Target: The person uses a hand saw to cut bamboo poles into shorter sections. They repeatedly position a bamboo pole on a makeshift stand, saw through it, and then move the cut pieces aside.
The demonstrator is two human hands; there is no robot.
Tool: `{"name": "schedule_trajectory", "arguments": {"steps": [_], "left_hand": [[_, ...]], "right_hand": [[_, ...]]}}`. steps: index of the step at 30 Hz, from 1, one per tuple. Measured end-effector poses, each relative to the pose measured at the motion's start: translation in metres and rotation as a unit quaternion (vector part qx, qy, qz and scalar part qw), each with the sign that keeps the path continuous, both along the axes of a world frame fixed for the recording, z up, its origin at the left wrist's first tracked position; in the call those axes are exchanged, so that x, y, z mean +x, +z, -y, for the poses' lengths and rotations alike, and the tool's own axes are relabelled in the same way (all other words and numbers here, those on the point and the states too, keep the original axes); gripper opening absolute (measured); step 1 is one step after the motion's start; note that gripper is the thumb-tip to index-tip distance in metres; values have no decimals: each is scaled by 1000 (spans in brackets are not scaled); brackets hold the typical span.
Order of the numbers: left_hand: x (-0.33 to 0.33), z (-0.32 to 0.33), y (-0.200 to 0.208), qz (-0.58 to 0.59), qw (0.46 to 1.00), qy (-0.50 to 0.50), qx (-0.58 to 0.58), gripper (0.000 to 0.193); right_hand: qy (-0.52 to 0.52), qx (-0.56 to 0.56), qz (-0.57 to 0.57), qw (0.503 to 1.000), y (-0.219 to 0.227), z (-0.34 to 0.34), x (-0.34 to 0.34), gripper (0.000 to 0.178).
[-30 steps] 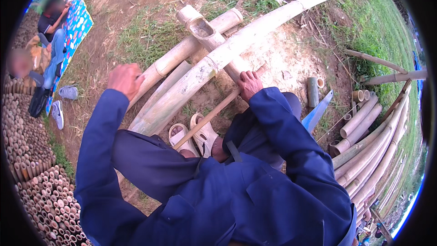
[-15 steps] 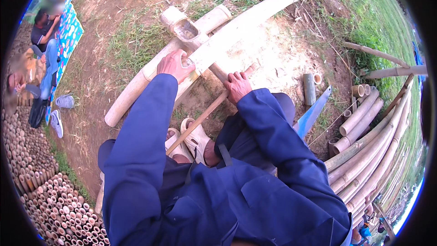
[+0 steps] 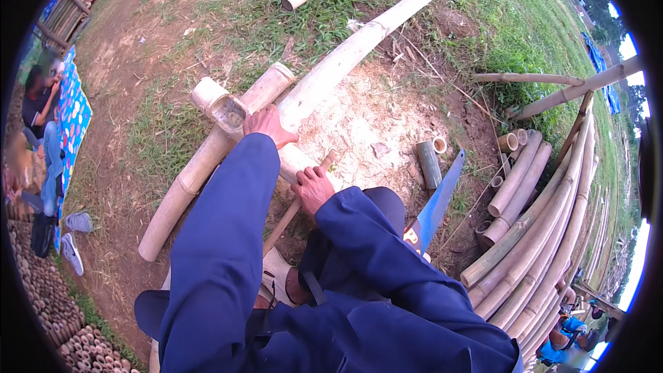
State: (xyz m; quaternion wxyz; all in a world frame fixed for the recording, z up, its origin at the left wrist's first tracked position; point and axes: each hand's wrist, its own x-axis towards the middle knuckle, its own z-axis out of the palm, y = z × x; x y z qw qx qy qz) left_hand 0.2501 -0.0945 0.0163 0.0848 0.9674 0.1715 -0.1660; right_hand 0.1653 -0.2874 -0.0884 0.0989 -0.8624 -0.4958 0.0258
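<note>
Bare earth [image 3: 128, 97] and patches of grass [image 3: 235, 41] spread outdoors in the head view, with pale shavings [image 3: 366, 114] strewn ahead of the knees. At the left edge a person in a dark top [image 3: 40, 107] sits beside a blue patterned mat [image 3: 72, 114]. The left hand [image 3: 271, 126] is curled over the near end of a long bamboo pole [image 3: 366, 41], which slants away to the upper right; the sleeve and knuckles probably hide where its fingertips end. Just beside it, a notched bamboo piece [image 3: 210, 95] lies across a bamboo log [image 3: 186, 179]. The right hand [image 3: 314, 190] is closed around a thin stick [image 3: 280, 226], near the notched piece's lower end. To the right are a short green bamboo tube [image 3: 429, 166], a blue-bladed saw [image 3: 442, 197] just beside it, and a row of bamboo poles [image 3: 545, 231] farther off.
</note>
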Motion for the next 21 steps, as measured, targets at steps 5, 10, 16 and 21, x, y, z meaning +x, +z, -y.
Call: {"name": "schedule_trajectory", "arguments": {"steps": [5,10,16,21], "left_hand": [[7,5,-16,12,999,30,-34,94],[1,-1,-15,42,998,6,-38,90],[-74,-43,22,80,997,19,-11,89],[-172,-93,36,98,994,12,55,66]], "right_hand": [[-2,-4,12,1000,3,4,3,12],[12,7,-7,1000,4,12,12,9],[45,52,6,998,-9,9,15,13],[46,129,20,990,-5,7,7,11]]}}
